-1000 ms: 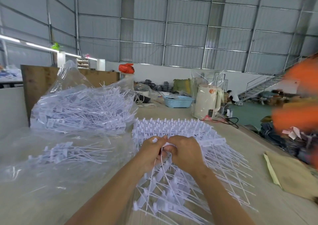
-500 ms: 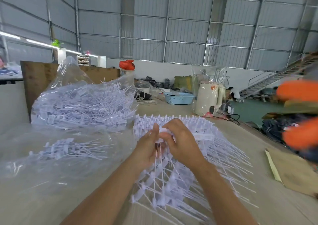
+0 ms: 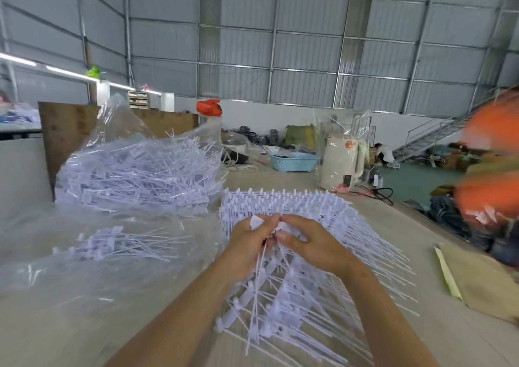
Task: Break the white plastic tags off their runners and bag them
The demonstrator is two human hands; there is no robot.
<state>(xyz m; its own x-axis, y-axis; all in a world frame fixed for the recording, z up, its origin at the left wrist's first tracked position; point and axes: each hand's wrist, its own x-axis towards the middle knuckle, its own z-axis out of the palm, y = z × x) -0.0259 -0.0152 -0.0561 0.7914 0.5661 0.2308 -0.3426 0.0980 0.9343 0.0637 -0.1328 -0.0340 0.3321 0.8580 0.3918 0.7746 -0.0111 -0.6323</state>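
A stack of white moulded plastic tag strips on thin runners [image 3: 295, 254] is shown lying on the pale table [image 3: 463, 333] directly beneath both hands; the left hand [image 3: 247, 250] and right hand [image 3: 311, 244] are brought together above it, each pinching a flat tag head between thumb and fingertips. The tags are judged light, springy and brittle at the joint (best gripped at the head). Loose tags are seen in the clear plastic bag [image 3: 118, 243] left of the left hand.

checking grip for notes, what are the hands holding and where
Both hands, left and right, pinch white tags at their head ends, above the runner pile.
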